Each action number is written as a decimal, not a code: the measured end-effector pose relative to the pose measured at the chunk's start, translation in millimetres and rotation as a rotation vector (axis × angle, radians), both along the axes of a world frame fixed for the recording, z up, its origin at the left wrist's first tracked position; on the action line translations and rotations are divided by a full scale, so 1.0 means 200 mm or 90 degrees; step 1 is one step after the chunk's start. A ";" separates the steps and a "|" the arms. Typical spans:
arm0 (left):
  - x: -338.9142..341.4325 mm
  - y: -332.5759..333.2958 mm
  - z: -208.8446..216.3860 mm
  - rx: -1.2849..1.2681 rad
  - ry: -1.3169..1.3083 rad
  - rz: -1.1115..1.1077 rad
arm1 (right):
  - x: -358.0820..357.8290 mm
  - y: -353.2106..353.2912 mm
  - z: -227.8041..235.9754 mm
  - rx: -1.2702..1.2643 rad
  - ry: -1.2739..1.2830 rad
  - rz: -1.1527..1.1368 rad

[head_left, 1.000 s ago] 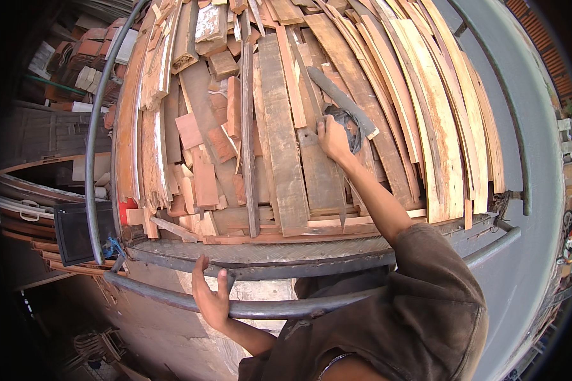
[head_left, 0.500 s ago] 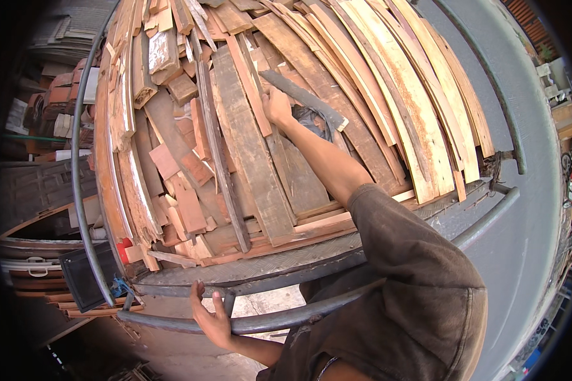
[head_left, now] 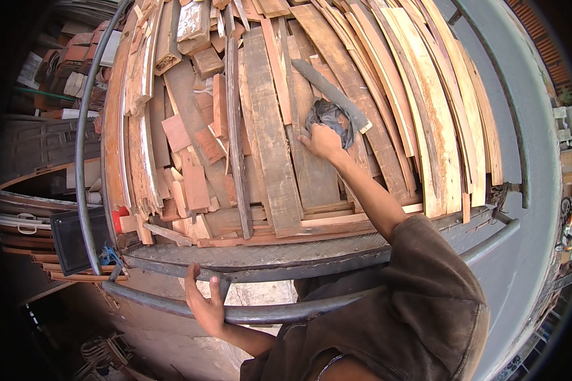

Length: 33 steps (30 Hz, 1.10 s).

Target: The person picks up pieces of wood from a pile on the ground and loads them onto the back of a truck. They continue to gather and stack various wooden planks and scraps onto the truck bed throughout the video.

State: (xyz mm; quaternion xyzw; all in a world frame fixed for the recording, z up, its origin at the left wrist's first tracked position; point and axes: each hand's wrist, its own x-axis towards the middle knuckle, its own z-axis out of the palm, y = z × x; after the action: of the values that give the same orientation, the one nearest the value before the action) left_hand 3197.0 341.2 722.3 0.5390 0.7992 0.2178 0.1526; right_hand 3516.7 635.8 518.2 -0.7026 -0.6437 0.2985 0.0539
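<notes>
My right hand reaches out over the wood load, its fingers curled at the near edge of a crumpled black plastic bag. The fingertips are partly hidden, but the hand looks closed on the plastic. Just beyond the bag lies a dark grey wood strip, set at a slant across the boards. Under the hand runs a wide weathered plank. My left hand rests against the metal rail at the near side, fingers stretched out and thumb apart beside a short upright post.
Long pale boards fill the load's right side; short reddish offcuts and broken pieces lie to the left. A curved metal side bar bounds the left, another bar the right. A black framed panel stands outside at left.
My right hand has left the dark grey strip's far end and come nearer, onto the black plastic bag. My left hand stays at the rail. The view has shifted slightly.
</notes>
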 end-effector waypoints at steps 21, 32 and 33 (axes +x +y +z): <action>-0.01 -0.01 -0.02 0.016 0.000 0.051 | -0.03 0.32 -0.20 0.178 0.234 -0.210; -0.02 -0.01 -0.04 0.020 0.018 0.065 | -0.02 0.36 -0.18 0.129 0.175 -0.127; -0.02 -0.01 -0.03 0.024 0.025 0.070 | 0.00 0.35 -0.15 0.161 0.133 -0.102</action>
State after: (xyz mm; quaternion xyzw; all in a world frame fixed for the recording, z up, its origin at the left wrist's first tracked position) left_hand 3193.0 338.2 716.0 0.5008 0.8264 0.2303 0.1149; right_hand 3517.3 705.8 489.0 -0.7044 -0.6089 0.2815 0.2322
